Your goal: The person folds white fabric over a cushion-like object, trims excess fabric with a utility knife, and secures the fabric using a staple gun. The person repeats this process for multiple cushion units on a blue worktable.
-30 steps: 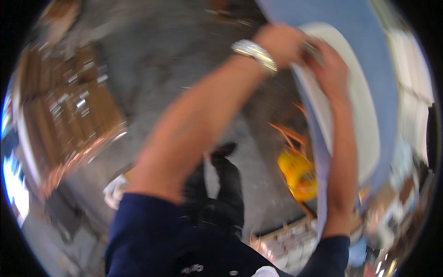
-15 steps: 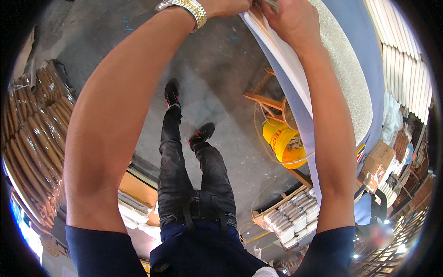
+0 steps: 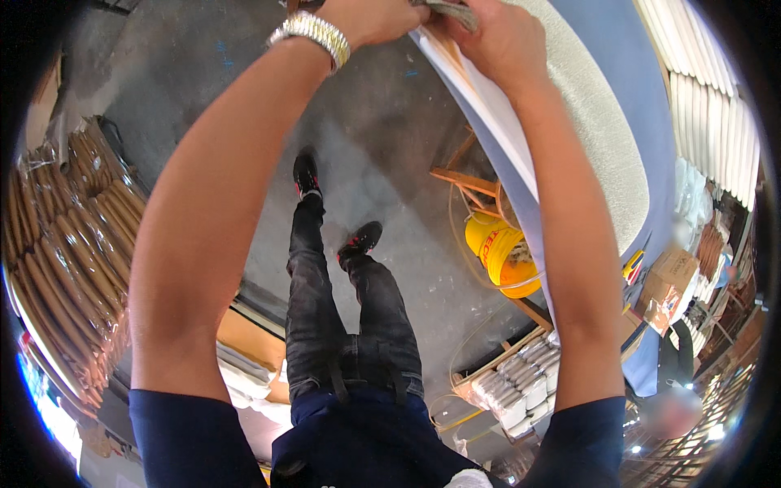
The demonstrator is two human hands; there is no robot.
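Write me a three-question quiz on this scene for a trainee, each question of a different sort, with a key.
1. Multiple choice: which hand has the metal band at its wrist?
A) right
B) left
C) both

2. True or false: the right hand grips some greyish material.

3. Fill in the blank: the yellow bucket is to the ____ of the person's legs.

Key
1. B, the left hand.
2. True; the material is between its thumb and fingers.
3. Right.
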